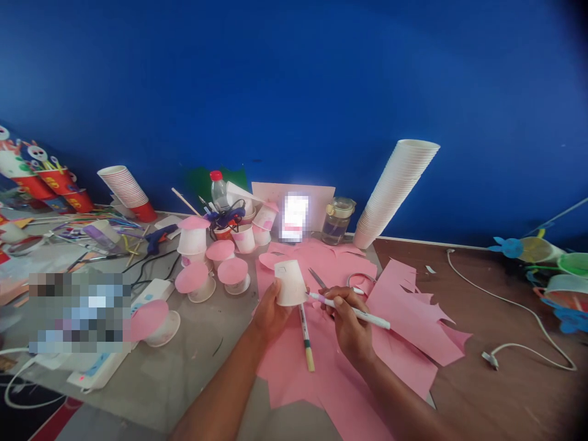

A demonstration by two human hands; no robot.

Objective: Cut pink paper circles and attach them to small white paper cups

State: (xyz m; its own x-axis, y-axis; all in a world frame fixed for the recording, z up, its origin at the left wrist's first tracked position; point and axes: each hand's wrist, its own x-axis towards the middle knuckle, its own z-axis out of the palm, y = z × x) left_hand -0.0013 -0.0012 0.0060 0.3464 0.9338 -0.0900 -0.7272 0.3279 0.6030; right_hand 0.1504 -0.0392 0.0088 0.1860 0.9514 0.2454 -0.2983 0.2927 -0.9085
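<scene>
Pink paper, spread across the table. White cup: clasped above it by the left hand's curled fingers, presumably angled so its side is offered; marker pinched in the right hand, forearms converged. Behind: phone-like screen, propped upright, probably for viewing.

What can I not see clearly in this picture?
In the head view:
Paper cup: far side, hidden by its own wall.
White marker: middle, covered by right hand.
Green-banded marker: upper end, behind the cup.
Scissors: partly behind right hand.
Bright screen: content, lost in pixelation.
Power strip: partly under pixelation.
</scene>
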